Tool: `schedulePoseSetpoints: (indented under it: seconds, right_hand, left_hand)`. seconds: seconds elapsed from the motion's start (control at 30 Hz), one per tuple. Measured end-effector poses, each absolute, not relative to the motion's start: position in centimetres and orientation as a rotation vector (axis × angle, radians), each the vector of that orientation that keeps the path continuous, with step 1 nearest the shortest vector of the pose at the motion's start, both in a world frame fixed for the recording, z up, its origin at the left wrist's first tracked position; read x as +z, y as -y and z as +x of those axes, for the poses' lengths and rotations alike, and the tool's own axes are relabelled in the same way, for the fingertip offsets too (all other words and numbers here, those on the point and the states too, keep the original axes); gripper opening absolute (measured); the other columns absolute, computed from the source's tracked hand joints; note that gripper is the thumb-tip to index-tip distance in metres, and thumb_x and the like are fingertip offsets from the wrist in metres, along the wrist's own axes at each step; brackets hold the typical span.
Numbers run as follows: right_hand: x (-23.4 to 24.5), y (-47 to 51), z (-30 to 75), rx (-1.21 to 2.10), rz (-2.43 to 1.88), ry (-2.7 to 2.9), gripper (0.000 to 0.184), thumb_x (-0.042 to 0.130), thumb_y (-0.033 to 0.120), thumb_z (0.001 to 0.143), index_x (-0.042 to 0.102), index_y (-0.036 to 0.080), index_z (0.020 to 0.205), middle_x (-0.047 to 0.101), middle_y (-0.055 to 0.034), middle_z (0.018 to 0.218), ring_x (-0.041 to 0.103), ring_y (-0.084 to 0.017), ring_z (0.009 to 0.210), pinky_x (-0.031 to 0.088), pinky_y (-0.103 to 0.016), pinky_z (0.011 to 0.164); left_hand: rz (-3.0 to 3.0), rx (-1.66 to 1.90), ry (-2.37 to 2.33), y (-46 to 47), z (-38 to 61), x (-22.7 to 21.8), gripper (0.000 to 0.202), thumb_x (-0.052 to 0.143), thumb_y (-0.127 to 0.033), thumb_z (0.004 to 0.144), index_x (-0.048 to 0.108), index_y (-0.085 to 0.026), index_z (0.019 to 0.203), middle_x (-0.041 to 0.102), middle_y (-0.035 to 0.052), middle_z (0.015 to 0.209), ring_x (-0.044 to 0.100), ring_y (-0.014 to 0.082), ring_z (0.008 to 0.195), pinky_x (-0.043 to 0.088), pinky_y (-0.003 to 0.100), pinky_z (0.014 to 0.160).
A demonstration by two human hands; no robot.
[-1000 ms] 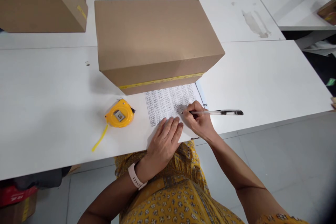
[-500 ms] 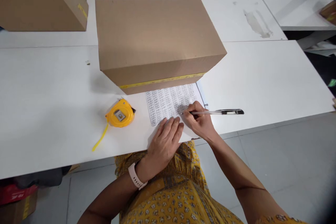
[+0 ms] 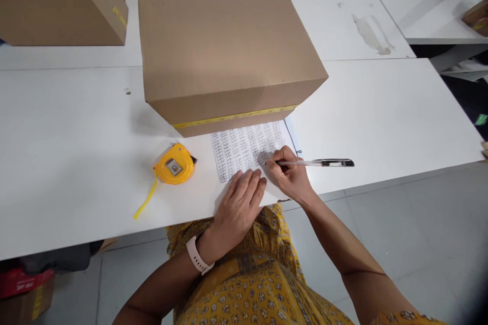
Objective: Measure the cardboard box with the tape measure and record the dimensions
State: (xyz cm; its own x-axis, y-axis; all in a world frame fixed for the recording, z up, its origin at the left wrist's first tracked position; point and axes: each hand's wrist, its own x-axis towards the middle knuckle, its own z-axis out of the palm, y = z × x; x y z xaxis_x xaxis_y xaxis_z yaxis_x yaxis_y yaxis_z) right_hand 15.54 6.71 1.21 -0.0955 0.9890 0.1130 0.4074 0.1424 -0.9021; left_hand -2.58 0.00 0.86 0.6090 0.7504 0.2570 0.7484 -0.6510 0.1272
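Note:
A sheet of paper (image 3: 244, 150) filled with rows of small writing lies on the white table (image 3: 68, 132), partly tucked under a brown cardboard box (image 3: 224, 56). My left hand (image 3: 238, 205) lies flat on the sheet's near edge, fingers stretched out; a pale watch is on its wrist. My right hand (image 3: 292, 175) is closed round a clear pen (image 3: 316, 163) with a black cap end. The pen's tip touches the paper at the lower rows. A yellow tape measure (image 3: 173, 165) sits left of the sheet with a short length of tape pulled out.
A second cardboard box (image 3: 61, 0) stands at the far left on the back table. Another white table (image 3: 427, 15) is at the far right. Red and brown boxes (image 3: 23, 289) sit on the floor under the table's left end.
Almost nothing differs. The pen and my right hand shift very slightly on the paper; my left hand stays flat.

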Motion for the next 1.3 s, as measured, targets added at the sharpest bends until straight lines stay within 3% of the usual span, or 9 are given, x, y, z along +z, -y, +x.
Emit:
schedulePoseSetpoints:
  seconds: [0.93,1.03,1.13,1.3]
  right_hand:
    - [0.5,-6.5,15.7,0.868,-1.388,1.583,0.024,0.059,0.026,0.093,0.043,0.024,0.075,0.042,0.0067,0.059,0.035,-0.01,0.05,0.028,-0.026,0.049]
    - [0.3,-7.0,16.7,0.69,-1.422,1.457,0.021,0.059,0.032,0.096,0.048,0.024,0.08,0.048,0.0047,0.066,0.04,-0.011,0.055,0.032,-0.027,0.052]
    - [0.2,-8.1,19.6,0.388,-1.554,1.437,0.013,0.059,0.037,0.097,0.057,0.024,0.095,0.059,-0.0009,0.083,0.053,-0.015,0.07,0.041,-0.03,0.062]
    - [-0.5,-10.1,26.2,0.027,-1.742,1.823,0.027,0.045,0.021,0.097,0.067,0.024,0.112,0.06,-0.0101,0.103,0.056,-0.025,0.097,0.047,-0.041,0.08]
  left_hand:
    - [2.779,0.439,-1.286,0.1,-2.6,0.6,0.05,0.054,-0.031,0.103,0.05,-0.003,0.145,0.054,0.021,0.153,0.052,0.0326,0.141,0.042,0.051,0.121]
    - [2.776,0.452,-1.288,0.0,-2.7,0.6,0.05,0.056,-0.031,0.102,0.052,-0.003,0.144,0.055,0.0201,0.152,0.053,0.0325,0.14,0.043,0.05,0.12]
    - [2.784,0.466,-1.288,0.0,-2.7,0.5,0.051,0.059,-0.032,0.101,0.052,-0.004,0.143,0.057,0.0191,0.151,0.054,0.0323,0.139,0.044,0.05,0.12]
    - [2.742,0.548,-1.279,-0.1,-2.5,0.4,0.047,0.061,-0.031,0.1,0.055,-0.007,0.139,0.06,0.0185,0.147,0.056,0.0322,0.137,0.045,0.052,0.118]
